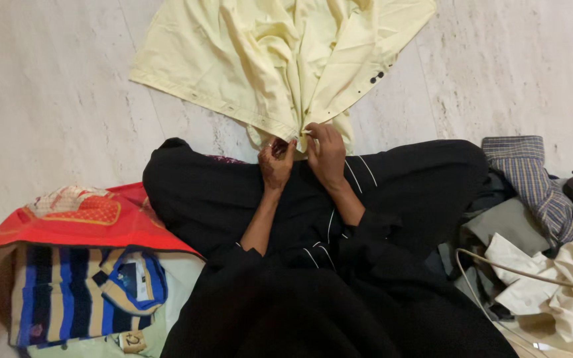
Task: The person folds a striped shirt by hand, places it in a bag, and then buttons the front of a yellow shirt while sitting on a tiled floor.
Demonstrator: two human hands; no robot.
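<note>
Pale marble-look floor [48, 99] fills the top of the frame; the person sits on it, black garment [233, 192] covering lap and legs.

Pale yellow shirt [280, 59] lies spread and rumpled on the floor at 12 o'clock. Its lower edges bunch together into a point right at the hands. Dark buttons [376, 77] show on a cuff or placket at about 1 o'clock.

Left hand [276, 164]: fingers curled in, closed near the gathered shirt edge. Whether it actually pinches the cloth, can't tell from this angle; it's touching or just beside it.

Right hand [326, 152]: fingers bent, fingertips pinching the bunched edge of the yellow shirt where it comes to a point. Mostly closed grip.

The two hands sit just beside each other, a little above centre, forearms coming up from the black sleeves.

At 8 o'clock: red patterned cloth [94, 222], and below it a folded striped shirt [74, 295] in blue, tan and dark bands.

At 3 to 4 o'clock: heap of clothes, including a blue-grey checked shirt [532, 182] and a cream garment [565, 278]. Thin pale cable [479, 258] loops across that pile.
</note>
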